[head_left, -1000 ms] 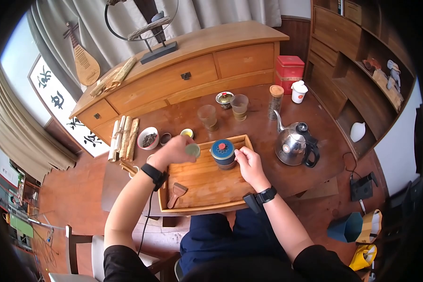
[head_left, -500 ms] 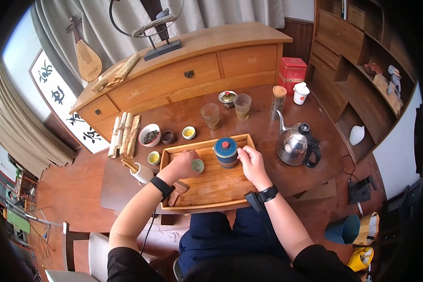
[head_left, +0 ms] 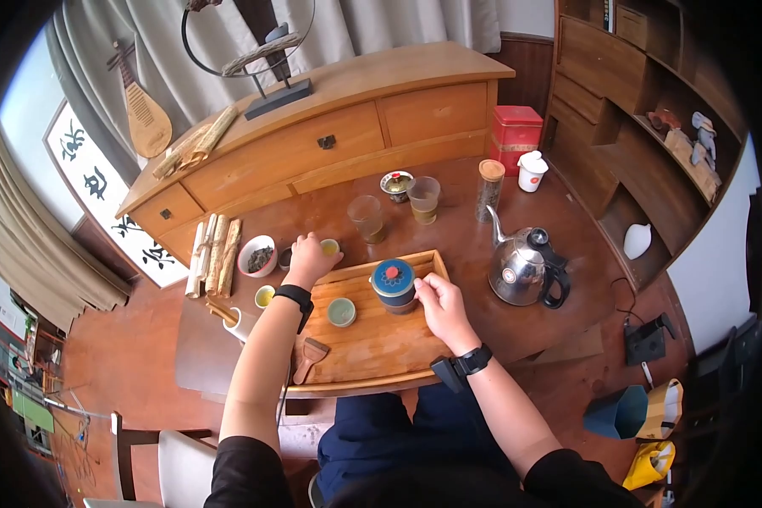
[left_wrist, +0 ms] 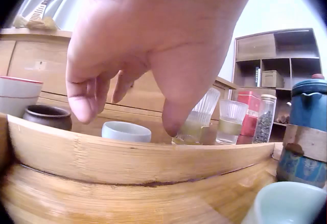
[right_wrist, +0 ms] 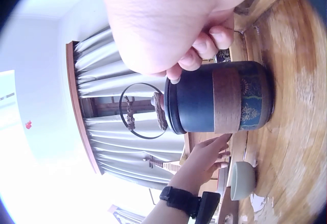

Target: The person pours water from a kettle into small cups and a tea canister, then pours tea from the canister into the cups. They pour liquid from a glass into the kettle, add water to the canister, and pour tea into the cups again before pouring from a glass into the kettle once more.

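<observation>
My left hand (head_left: 311, 262) reaches past the tray's far edge, fingers and thumb spread on either side of a small white cup (left_wrist: 126, 131) of yellow tea. In the left wrist view, gaps show between the fingertips and its rim. A pale green cup (head_left: 341, 312) sits on the wooden tray (head_left: 381, 354). At the tray's right, the right hand (head_left: 444, 313) grips the side of a lidded blue teapot (head_left: 393, 286) with curled fingers. In the right wrist view, its fingertips (right_wrist: 189, 60) meet the teapot near the lid's edge; the thumb is hidden there.
Left of the tray stand another tea cup (head_left: 265, 296), a bowl of tea leaves (head_left: 258, 256) and a white tool holder (head_left: 239, 327). A flat brush (head_left: 311, 360) lies on the tray. Two glasses (head_left: 367, 220) stand behind it; a metal kettle (head_left: 518, 269) stands to the right.
The left hand lowered the pale green cup onto the tray, let go and moved away to the white tea cup beyond the edge. The right hand stays at the teapot.
</observation>
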A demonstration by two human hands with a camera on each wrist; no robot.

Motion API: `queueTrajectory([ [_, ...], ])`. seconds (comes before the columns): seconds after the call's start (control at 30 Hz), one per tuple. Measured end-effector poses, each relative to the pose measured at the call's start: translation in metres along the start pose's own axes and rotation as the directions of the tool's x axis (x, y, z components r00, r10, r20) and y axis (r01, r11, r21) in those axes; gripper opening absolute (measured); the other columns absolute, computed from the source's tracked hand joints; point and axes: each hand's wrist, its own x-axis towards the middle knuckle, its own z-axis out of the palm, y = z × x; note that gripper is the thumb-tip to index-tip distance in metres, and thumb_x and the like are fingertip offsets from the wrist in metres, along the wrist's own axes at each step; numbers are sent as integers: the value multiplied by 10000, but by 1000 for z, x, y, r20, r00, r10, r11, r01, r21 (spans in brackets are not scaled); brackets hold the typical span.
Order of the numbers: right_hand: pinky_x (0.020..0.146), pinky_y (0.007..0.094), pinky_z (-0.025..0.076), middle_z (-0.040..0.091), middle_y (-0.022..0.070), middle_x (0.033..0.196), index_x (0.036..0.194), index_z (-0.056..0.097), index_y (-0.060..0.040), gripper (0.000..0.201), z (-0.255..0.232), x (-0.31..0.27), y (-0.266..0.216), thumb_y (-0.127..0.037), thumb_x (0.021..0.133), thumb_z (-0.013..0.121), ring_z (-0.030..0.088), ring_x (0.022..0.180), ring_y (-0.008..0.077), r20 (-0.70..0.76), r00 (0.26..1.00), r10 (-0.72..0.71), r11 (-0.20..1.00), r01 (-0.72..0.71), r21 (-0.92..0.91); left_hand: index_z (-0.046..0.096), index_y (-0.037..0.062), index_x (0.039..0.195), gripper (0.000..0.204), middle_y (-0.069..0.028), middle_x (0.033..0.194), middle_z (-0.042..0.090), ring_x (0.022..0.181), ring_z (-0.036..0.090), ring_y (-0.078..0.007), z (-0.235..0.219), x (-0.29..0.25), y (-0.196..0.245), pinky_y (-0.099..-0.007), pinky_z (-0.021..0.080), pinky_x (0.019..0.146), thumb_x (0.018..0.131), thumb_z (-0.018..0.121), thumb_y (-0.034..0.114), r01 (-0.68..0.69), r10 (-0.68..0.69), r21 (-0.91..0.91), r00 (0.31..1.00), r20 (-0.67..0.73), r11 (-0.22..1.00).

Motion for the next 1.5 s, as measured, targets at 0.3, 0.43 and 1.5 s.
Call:
queueTrajectory([
  [0.3,526,279,388,560,60,610,797,592,6,307,-1,0,-5,-222,1001,599,490,567,91,11,1000,9,1000,-9,14,663,-35,1052,609,-245,1059,694,1052,650,-378,29,19,-18,-445,507,940,656,884,371,-29,32,-37,997,74,999],
  [0.43,535,283,398,576,70,624,798,592,6,305,-2,0,-8,-222,1001,600,506,572,102,18,1000,24,999,-25,25,682,-29,1022,561,-244,1010,709,997,682,-368,16,27,-22,-447,541,889,669,876,361,8,6,-67,979,204,998],
  [1.5,510,287,358,498,47,581,781,587,5,307,-2,0,-4,-212,999,597,450,552,93,8,1000,-20,999,20,34,571,73,1142,537,-190,1149,561,1120,529,-403,-97,29,81,-448,495,940,656,798,108,-289,300,83,938,-175,954],
])
